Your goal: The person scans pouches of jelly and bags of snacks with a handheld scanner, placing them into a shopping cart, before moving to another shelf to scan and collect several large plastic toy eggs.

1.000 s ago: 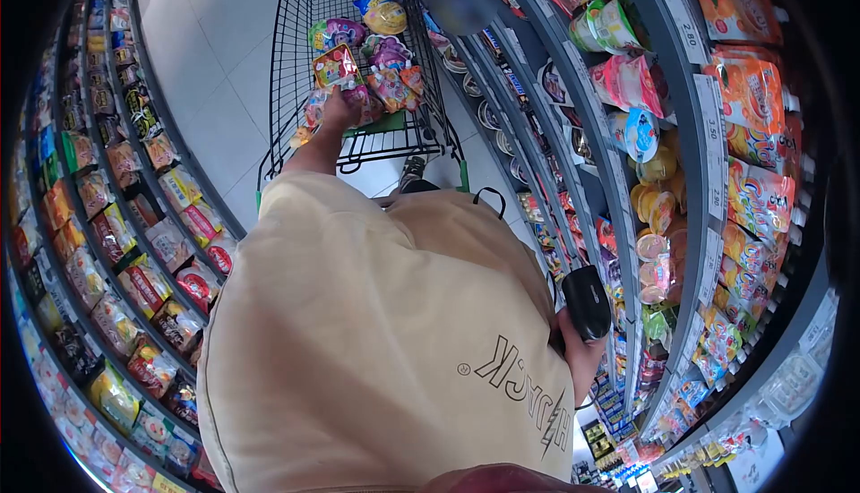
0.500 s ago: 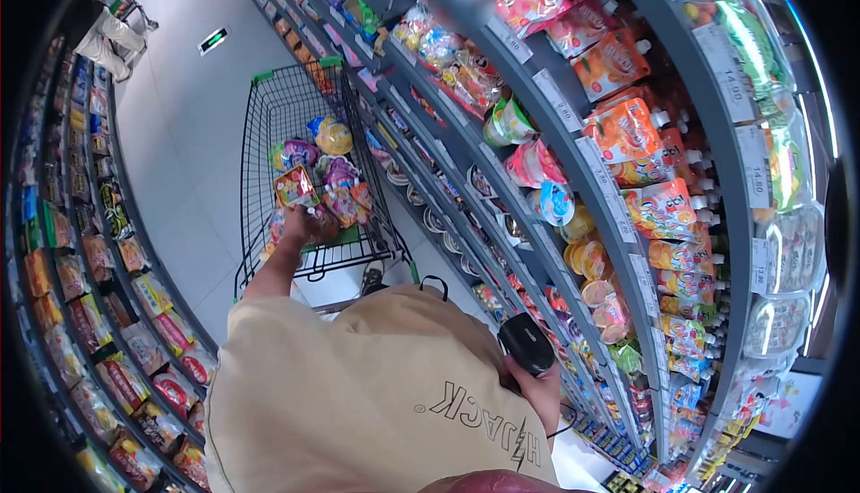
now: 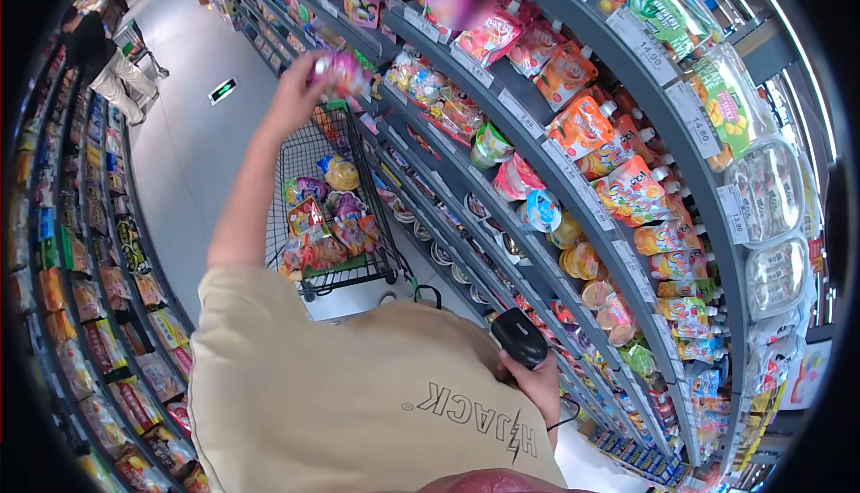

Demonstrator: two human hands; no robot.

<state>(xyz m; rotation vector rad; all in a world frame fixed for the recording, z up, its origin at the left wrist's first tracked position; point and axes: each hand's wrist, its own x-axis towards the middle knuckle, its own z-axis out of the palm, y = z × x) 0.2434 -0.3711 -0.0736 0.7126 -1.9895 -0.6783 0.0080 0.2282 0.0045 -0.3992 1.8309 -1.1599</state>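
Note:
My left hand (image 3: 300,90) is stretched forward above the far end of the cart, beside the right shelf. Its fingers are closed on a pink and purple snack pack (image 3: 340,75), which is smeared by motion. Low on my right side, my right hand (image 3: 535,381) grips a black rounded device (image 3: 520,339) with a cable. In front of me stands a dark wire shopping cart (image 3: 381,215). It holds several colourful packs, among them a yellow round pack (image 3: 339,171), a red and yellow pack (image 3: 306,219) and a purple pack (image 3: 346,206).
A tall shelf of jelly pouches (image 3: 582,126) and cups (image 3: 541,211) runs close along my right. Another shelf of packaged snacks (image 3: 116,332) lines the left. Further up the aisle, a person (image 3: 107,68) stands by another cart (image 3: 134,45). A lit green sign (image 3: 223,90) marks the floor.
My left hand has risen out of the cart and moved forward to the shelf side, now with the pink and purple pack. My right hand still holds the device. The view has tilted up.

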